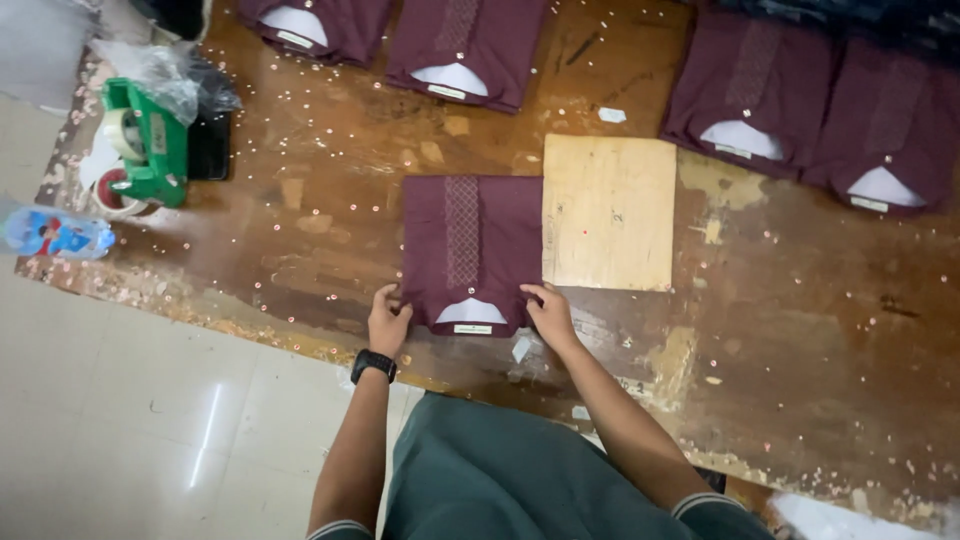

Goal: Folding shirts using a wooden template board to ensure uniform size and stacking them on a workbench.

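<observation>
Matt maroon cloth of the folded shirt (470,245), stitched band down its front, white paper insert at the collar; pale bare-wood board (608,212), dry and unvarnished; worn brown wooden table (800,330), scuffed, patchy varnish; glossy green plastic tape dispenser (150,140); shiny floor tiles (130,420)

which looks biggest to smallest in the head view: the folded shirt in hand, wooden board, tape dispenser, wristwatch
1. folded shirt and wooden board: look alike, too close to rank
2. tape dispenser
3. wristwatch

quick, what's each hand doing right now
Left hand: fingers curled, gripping the near left corner of the folded maroon shirt.
Right hand: fingers pressed on the shirt's near right corner.
</observation>
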